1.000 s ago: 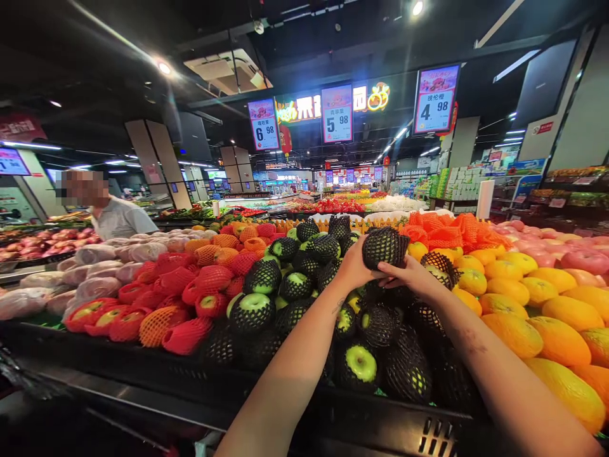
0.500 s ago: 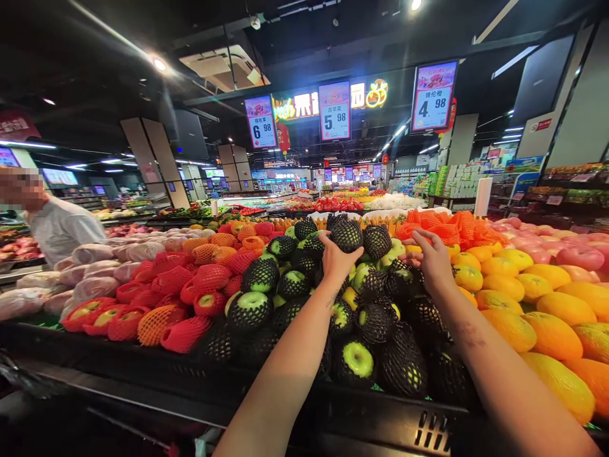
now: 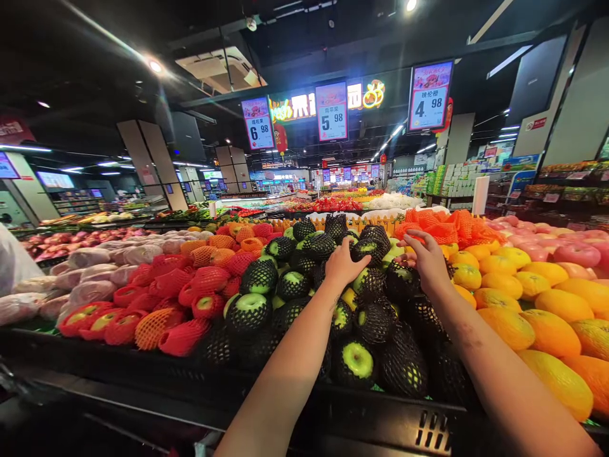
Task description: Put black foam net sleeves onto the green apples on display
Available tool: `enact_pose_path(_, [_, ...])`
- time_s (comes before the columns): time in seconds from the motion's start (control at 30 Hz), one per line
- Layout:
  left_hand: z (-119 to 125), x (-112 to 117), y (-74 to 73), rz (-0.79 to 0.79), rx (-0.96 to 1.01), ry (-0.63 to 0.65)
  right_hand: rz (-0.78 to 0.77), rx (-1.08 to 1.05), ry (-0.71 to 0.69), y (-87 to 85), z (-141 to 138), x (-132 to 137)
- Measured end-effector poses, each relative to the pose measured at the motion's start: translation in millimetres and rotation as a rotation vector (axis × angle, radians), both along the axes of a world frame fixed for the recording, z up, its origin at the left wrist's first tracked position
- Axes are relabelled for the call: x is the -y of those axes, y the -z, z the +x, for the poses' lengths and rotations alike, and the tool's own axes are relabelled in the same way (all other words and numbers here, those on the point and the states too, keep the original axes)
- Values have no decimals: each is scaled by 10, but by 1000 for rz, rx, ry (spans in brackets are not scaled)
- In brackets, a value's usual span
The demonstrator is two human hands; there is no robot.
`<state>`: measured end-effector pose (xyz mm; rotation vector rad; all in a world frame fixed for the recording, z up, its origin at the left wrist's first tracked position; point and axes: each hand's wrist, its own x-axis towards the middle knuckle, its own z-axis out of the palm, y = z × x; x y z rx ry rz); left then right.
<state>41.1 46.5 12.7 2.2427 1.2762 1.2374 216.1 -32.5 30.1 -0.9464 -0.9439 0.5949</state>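
A heap of green apples in black foam nets fills the crate in front of me. My left hand reaches to the top of the heap, its fingers curled on one netted apple that lies among the others. My right hand is just to the right of it, fingers spread over the upper right side of the heap, fingertips near a netted apple and holding nothing.
Red-netted apples lie to the left, oranges to the right, orange-netted fruit behind. The black crate rim runs along the front. Price signs hang overhead. A person's white sleeve shows at the far left.
The netted apple I held up in both hands came down onto the top of the heap. My right hand let go and spread. The person on the left moved almost out of view.
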Motion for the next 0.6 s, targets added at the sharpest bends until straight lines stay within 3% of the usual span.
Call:
enact_pose_path(0.13, [4, 3, -27, 223, -15, 167, 1, -17, 11, -10, -21, 11])
enact_pose_path(0.3, [7, -65, -16, 149, -123, 348, -5, -10, 13, -17, -45, 24])
enact_pose_path(0.4, [8, -116, 30, 120, -196, 333, -2, 6, -4, -21, -57, 38])
enact_pose_path(0.5, [23, -115, 50, 122, -217, 233, 11, 52, -39, -21, -74, 53])
enact_pose_path(0.6, [43, -22, -47, 172, -194, 160, 54, 126, -34, -13, -89, 53])
